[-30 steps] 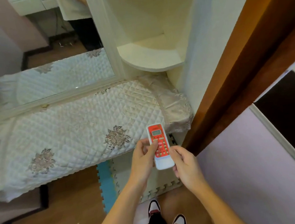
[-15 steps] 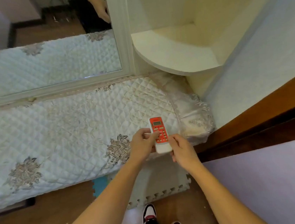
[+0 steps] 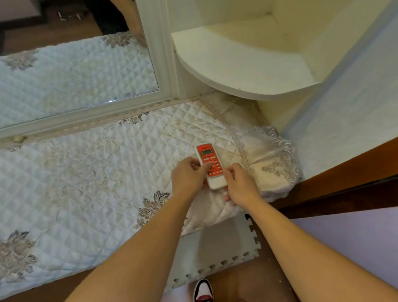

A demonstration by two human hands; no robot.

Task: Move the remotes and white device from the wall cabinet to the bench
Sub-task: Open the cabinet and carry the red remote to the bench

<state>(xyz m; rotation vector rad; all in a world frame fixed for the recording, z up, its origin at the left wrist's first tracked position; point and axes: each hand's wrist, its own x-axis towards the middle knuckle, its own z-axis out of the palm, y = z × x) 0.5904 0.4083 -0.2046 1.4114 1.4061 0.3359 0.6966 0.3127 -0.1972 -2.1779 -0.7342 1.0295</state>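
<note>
Over the quilted white bench cover [image 3: 72,180], both hands, left hand [image 3: 188,175] and right hand [image 3: 240,185], are pinching the red-faced white plastic remote [image 3: 210,165], steadying it for setting down.

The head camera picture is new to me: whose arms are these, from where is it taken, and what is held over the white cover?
No machine is here. The camera sits on a person's head and looks forward and down, so the two bare arms are that person's own, and their shoes show at the bottom. Both the left hand and the right hand hold one red and white remote, screen end away from the person, low over the bench, which has a quilted white cover with flower patterns. I cannot tell if it touches the cover. Behind the bench stands a mirror; to the right is a bare curved shelf.
</note>
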